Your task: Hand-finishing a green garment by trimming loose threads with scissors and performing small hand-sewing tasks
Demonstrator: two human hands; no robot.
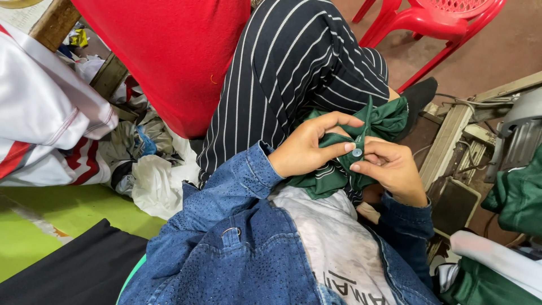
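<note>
- Green garment (389,120) bunched on lap over striped trousers (293,73), both hands on it.
- Left hand (307,148) closed, pinching a fold of the fabric, thumb by the small pale button (357,152).
- Right hand (389,166) closed, fingertips gripping cloth edge just under button.
- Button sits at the fabric edge; can't tell if fastened or stitched. No needle or thread visible.
- More green cloth (516,195) lies at right.

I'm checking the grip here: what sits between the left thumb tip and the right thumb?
In the head view, a small pale button on the green garment sits there, pinched between the left hand and right hand.
</note>
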